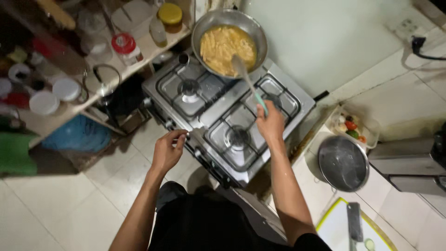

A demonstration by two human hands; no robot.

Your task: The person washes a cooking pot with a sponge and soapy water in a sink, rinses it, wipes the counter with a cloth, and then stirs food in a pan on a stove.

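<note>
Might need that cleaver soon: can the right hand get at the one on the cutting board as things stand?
Probably not right away: the right hand is shut on the spoon reaching into the pan. The cleaver lies bare on the cutting board beside that arm, nothing covering it.

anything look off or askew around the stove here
The pan of yellow food sits off-centre on the far burner, overhanging the stove's back edge. The right hand holds a spoon in it; the left hand is at the knobs.
</note>
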